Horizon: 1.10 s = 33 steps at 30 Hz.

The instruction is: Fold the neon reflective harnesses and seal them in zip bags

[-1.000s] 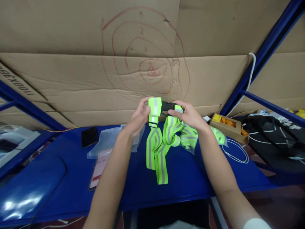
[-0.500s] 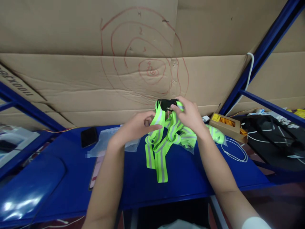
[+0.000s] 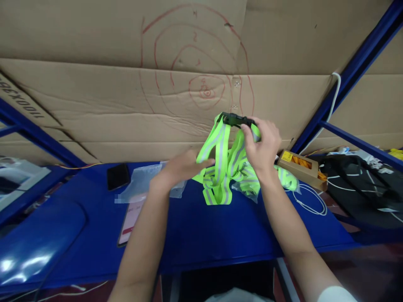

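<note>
My right hand point(image 3: 262, 144) is closed on the top of a neon-green reflective strap vest point(image 3: 222, 163) beside its black buckle point(image 3: 234, 120), holding it up over the blue shelf point(image 3: 201, 230). The straps hang in loops with grey reflective stripes. My left hand point(image 3: 182, 167) sits lower to the left with its fingers stretched out, fingertips touching one hanging strap. Behind my right wrist lies another folded green vest in a clear bag point(image 3: 285, 178).
A black phone point(image 3: 118, 176), clear plastic bags point(image 3: 143, 186) and a second phone with a pink screen point(image 3: 130, 220) lie left. A cardboard box point(image 3: 300, 165), white cable point(image 3: 310, 201) and black bag point(image 3: 362, 180) sit right. Cardboard with red rings point(image 3: 201, 63) backs the shelf.
My left hand let go of the strap end and dropped with fingers stretched out. My right hand lifted the buckle and vest higher, so the loops hang shorter over the shelf.
</note>
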### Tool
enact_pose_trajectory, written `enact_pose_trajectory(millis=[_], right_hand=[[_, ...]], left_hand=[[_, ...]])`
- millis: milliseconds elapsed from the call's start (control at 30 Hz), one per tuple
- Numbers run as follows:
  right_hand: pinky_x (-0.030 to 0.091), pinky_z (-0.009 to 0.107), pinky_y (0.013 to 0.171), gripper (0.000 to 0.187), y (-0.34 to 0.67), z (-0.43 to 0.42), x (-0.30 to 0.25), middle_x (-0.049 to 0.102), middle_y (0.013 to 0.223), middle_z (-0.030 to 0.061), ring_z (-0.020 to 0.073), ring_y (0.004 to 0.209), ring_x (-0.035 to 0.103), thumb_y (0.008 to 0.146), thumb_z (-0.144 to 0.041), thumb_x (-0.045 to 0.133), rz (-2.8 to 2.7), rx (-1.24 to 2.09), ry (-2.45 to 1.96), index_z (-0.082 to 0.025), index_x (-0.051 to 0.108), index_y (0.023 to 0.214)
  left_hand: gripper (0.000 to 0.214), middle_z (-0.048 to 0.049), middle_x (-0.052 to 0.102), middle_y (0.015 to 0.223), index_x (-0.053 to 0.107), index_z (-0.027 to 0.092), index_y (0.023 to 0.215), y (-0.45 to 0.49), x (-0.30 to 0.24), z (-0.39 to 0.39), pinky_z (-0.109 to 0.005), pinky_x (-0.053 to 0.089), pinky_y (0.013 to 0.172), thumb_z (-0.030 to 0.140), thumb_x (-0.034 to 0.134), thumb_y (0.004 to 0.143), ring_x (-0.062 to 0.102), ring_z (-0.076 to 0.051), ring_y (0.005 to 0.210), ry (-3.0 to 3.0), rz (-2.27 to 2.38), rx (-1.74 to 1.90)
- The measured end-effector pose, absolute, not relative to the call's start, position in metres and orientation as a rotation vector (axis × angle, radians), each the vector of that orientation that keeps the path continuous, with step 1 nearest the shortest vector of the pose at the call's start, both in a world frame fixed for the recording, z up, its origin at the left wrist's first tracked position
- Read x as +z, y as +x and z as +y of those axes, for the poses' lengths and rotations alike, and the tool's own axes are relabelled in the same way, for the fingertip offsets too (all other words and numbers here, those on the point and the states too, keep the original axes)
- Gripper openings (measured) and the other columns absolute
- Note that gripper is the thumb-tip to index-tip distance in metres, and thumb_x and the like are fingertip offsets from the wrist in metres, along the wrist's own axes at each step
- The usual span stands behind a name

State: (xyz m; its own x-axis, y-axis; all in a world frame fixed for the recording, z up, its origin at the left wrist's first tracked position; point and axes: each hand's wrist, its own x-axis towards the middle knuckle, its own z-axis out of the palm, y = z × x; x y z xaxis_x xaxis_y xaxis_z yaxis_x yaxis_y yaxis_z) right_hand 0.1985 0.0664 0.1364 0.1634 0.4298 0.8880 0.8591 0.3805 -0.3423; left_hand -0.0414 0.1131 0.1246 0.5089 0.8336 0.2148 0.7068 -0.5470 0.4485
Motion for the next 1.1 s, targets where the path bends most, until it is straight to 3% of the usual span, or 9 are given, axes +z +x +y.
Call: enact_pose_trajectory(millis=[67, 133, 233, 300, 400, 633, 767, 967, 1100], right_hand=[[0.046, 0.043, 0.098, 0.033, 0.199, 0.071, 0.135, 0.075, 0.116, 0.0098, 0.0293, 0.110, 0.067, 0.102, -0.043, 0.055, -1.578, -0.324, -1.221, -0.020, 0.072, 0.117], [0.049, 0.040, 0.093, 0.031, 0.199, 0.074, 0.136, 0.077, 0.113, 0.0079, 0.0284, 0.105, 0.070, 0.101, -0.044, 0.056, -1.707, -0.140, -1.227, -0.021, 0.073, 0.113], [0.049, 0.035, 0.085, 0.028, 0.196, 0.072, 0.137, 0.078, 0.105, 0.0061, 0.0266, 0.097, 0.071, 0.100, -0.042, 0.057, -1.784, 0.027, -1.253, -0.021, 0.072, 0.108], [0.047, 0.033, 0.083, 0.026, 0.192, 0.069, 0.138, 0.077, 0.103, 0.0050, 0.0253, 0.095, 0.071, 0.100, -0.040, 0.057, -1.829, 0.058, -1.257, -0.021, 0.072, 0.108], [0.046, 0.031, 0.084, 0.024, 0.185, 0.066, 0.137, 0.077, 0.104, 0.0042, 0.0239, 0.098, 0.071, 0.101, -0.038, 0.056, -1.914, 0.087, -1.212, -0.021, 0.070, 0.109], [0.046, 0.034, 0.084, 0.024, 0.179, 0.075, 0.127, 0.078, 0.102, 0.0076, 0.0274, 0.099, 0.071, 0.099, -0.035, 0.053, -1.974, 0.060, -1.371, -0.021, 0.071, 0.108], [0.043, 0.033, 0.078, 0.025, 0.180, 0.081, 0.123, 0.077, 0.096, 0.0076, 0.0273, 0.095, 0.071, 0.100, -0.037, 0.052, -2.008, 0.071, -1.400, -0.022, 0.072, 0.102], [0.039, 0.031, 0.073, 0.024, 0.198, 0.083, 0.129, 0.074, 0.087, 0.0048, 0.0222, 0.083, 0.067, 0.098, -0.038, 0.056, -2.018, 0.133, -1.389, -0.020, 0.071, 0.096], [0.042, 0.029, 0.070, 0.023, 0.232, 0.080, 0.138, 0.068, 0.079, 0.0010, 0.0163, 0.074, 0.060, 0.092, -0.042, 0.066, -1.701, 0.252, -1.222, -0.019, 0.067, 0.087]], left_hand=[[0.050, -0.0043, 0.078, 0.092, 0.068, 0.030, 0.128, -0.046, 0.126, 0.111, -0.032, 0.051, 0.070, 0.061, 0.065, 0.090, 0.072, -0.027, 0.078, 2.396, 0.970, 0.471], [0.059, -0.0043, 0.077, 0.100, 0.057, 0.031, 0.143, -0.046, 0.129, 0.108, -0.032, 0.053, 0.072, 0.058, 0.067, 0.091, 0.072, -0.024, 0.078, 2.354, 0.960, 0.707], [0.058, -0.0092, 0.070, 0.127, 0.050, 0.025, 0.148, -0.038, 0.136, 0.104, -0.037, 0.054, 0.092, 0.042, 0.065, 0.095, 0.070, -0.026, 0.104, 2.400, 1.052, 1.380], [0.048, -0.0107, 0.065, 0.136, 0.055, 0.021, 0.142, -0.029, 0.137, 0.102, -0.039, 0.049, 0.107, 0.032, 0.062, 0.096, 0.064, -0.027, 0.122, 2.534, 0.998, 1.578], [0.036, -0.0100, 0.069, 0.130, 0.063, 0.020, 0.130, -0.018, 0.132, 0.101, -0.039, 0.048, 0.108, 0.029, 0.060, 0.096, 0.063, -0.028, 0.124, 2.719, 0.941, 1.423], [0.037, -0.0112, 0.075, 0.116, 0.067, 0.022, 0.128, -0.007, 0.116, 0.105, -0.036, 0.049, 0.080, 0.032, 0.062, 0.093, 0.071, -0.032, 0.104, 2.830, 1.315, 0.994], [0.030, -0.0114, 0.077, 0.103, 0.072, 0.022, 0.115, -0.005, 0.108, 0.116, -0.035, 0.047, 0.073, 0.036, 0.062, 0.091, 0.073, -0.032, 0.094, 2.865, 1.329, 0.911], [0.032, -0.0058, 0.079, 0.110, 0.072, 0.024, 0.118, -0.020, 0.104, 0.137, -0.032, 0.052, 0.087, 0.042, 0.065, 0.092, 0.074, -0.026, 0.102, 2.694, 1.008, 0.969], [0.022, -0.0031, 0.079, 0.103, 0.073, 0.020, 0.100, -0.047, 0.110, 0.158, -0.030, 0.054, 0.088, 0.037, 0.075, 0.087, 0.073, -0.020, 0.097, 2.215, 0.939, 1.395]])
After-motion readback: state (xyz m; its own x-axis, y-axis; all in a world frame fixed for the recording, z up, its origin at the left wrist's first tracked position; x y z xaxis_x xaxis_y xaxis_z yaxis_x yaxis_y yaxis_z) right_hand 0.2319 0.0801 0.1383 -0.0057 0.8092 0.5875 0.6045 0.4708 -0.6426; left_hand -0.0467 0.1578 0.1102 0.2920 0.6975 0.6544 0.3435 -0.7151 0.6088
